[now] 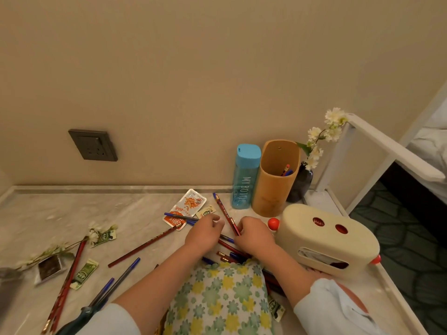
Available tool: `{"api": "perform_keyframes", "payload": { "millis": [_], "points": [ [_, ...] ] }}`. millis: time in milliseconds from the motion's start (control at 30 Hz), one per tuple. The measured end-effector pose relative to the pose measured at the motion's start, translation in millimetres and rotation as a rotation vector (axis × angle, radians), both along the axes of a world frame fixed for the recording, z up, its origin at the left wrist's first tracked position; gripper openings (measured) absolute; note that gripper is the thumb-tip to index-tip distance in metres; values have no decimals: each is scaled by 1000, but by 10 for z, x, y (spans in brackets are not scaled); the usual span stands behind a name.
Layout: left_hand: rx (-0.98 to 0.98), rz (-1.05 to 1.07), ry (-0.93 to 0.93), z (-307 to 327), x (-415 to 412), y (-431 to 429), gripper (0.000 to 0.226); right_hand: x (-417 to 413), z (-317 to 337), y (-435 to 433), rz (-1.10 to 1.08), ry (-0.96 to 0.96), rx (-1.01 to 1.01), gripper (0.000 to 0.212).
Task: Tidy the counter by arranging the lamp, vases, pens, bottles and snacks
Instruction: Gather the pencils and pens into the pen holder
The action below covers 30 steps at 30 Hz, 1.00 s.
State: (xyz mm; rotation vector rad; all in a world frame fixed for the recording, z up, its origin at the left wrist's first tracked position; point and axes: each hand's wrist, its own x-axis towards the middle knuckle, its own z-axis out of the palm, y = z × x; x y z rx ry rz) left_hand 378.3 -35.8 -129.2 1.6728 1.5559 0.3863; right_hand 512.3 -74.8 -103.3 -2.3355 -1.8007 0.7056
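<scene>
My right hand (254, 234) grips a red pencil (226, 212) that slants up toward the bottle. My left hand (205, 230) rests beside it with fingers curled over blue pens (180, 216); what it holds is hidden. An orange pen holder (273, 187) with a few pens inside stands by the wall, between a blue "MY BOTTLE" bottle (244, 180) and a dark vase (301, 181) of white flowers. Red pencils (142, 246) and blue pens (121, 276) lie scattered on the marble counter (121, 211). An orange snack packet (187, 206) lies behind my left hand.
A cream lamp-like object (326, 240) with red knobs lies on its side at the right. Green sachets (84, 273), a dark packet (49, 267) and a loose flower stem (58, 247) lie at the left. A wall socket (93, 145) sits above. The counter drops off at the right.
</scene>
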Motion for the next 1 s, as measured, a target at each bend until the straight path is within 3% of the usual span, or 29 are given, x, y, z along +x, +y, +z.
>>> {"api": "perform_keyframes", "payload": {
  "millis": [67, 233, 367, 633, 800, 1000],
  "points": [
    [-42, 61, -157, 49, 30, 35, 43, -6, 39, 11, 12, 66, 47, 18],
    [18, 165, -435, 281, 66, 96, 26, -61, 197, 82, 52, 241, 121, 11],
    [81, 244, -534, 457, 4, 177, 19, -131, 355, 200, 31, 361, 193, 11],
    [142, 453, -793, 708, -204, 380, 24, -423, 602, 554, 38, 401, 338, 18],
    [54, 329, -678, 631, -262, 388, 19, -434, 657, 674, -105, 621, 414, 9],
    [-96, 187, -659, 471, -289, 254, 16, -397, 480, 711, -196, 675, 441, 16]
  ]
}}
